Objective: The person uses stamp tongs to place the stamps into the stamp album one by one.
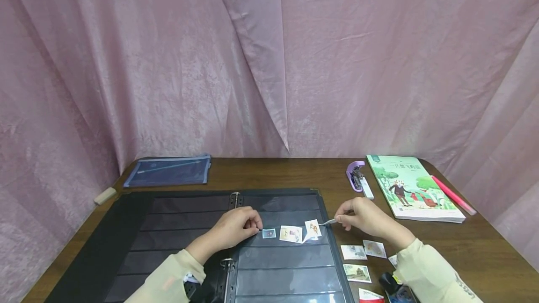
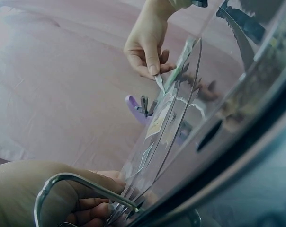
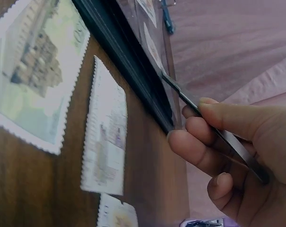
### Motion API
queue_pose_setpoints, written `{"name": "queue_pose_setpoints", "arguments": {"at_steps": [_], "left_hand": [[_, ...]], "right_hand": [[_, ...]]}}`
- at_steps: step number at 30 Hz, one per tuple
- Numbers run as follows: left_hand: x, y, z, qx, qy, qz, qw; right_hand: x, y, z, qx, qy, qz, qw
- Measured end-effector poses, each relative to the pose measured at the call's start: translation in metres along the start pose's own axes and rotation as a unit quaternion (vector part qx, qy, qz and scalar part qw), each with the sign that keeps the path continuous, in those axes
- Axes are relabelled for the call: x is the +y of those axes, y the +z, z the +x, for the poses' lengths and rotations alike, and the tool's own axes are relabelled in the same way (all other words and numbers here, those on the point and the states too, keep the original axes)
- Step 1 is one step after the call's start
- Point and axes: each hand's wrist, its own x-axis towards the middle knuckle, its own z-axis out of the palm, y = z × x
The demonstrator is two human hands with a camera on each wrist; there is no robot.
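My right hand (image 1: 364,216) pinches metal tweezers (image 3: 223,135) between thumb and fingers. Their tips meet the edge of an upright stamp (image 1: 313,228), which leans over a clear pocket row of the black stamp album (image 1: 286,257). Left of it in the same row sit another picture stamp (image 1: 290,234) and a small blue stamp (image 1: 269,233). My left hand (image 1: 233,228) is at that row's left end, beside the blue stamp. Seen from the left wrist, its thumb and fingers pinch the edge of the clear pocket strip (image 2: 138,175) near a metal binder ring (image 2: 81,177).
Several loose stamps (image 1: 357,273) lie on the wooden table right of the album. Behind my right hand are a purple stapler (image 1: 355,175), a green picture book (image 1: 414,188) and a red pen (image 1: 454,195). A blue mesh pouch (image 1: 168,172) lies at the back left.
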Motion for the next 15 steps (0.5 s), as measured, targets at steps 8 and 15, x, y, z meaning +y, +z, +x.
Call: {"name": "queue_pose_setpoints", "arguments": {"at_steps": [8, 15], "left_hand": [[0.000, 0.001, 0.000, -0.001, -0.001, 0.001, 1.0000], [0.000, 0.001, 0.000, 0.001, 0.000, -0.001, 1.0000]], "right_hand": [[-0.001, -0.009, -0.001, 0.002, 0.006, -0.025, 1.000], [-0.008, 0.000, 0.009, 0.001, -0.004, -0.025, 1.000]]}}
